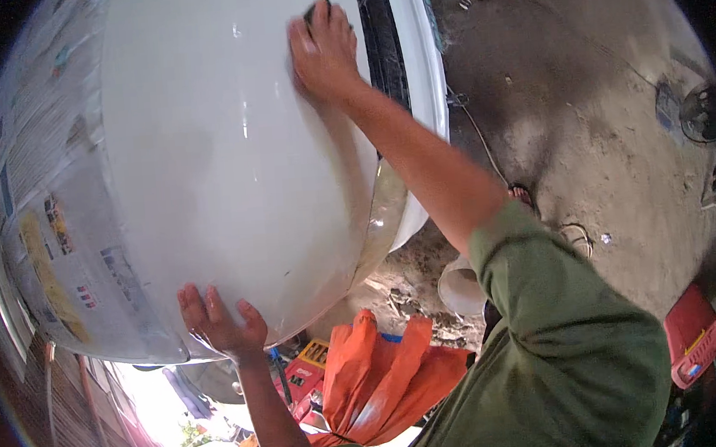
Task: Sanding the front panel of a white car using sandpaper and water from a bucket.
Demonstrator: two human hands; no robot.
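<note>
A large curved white vehicle panel (203, 151) fills the upper left and middle. My right hand (323, 50) presses a dark pad (312, 11) against it near the dark strip (380, 39) at its right side, fingers curled over the pad, which is mostly hidden. My left hand (221, 319) lies on the panel's lower edge with its fingers spread. Paper sheets (54, 270) with printed patches cover the panel's left part. A cream-coloured strip (380, 214) runs below the dark one.
Orange cloth (361, 381) lies below the panel beside a red case (302, 374). A white bucket (460, 291) stands on the dirt floor (559, 126). At right are a black fan (703, 112) and a red plastic case (694, 337); cables (476, 132) trail along the floor.
</note>
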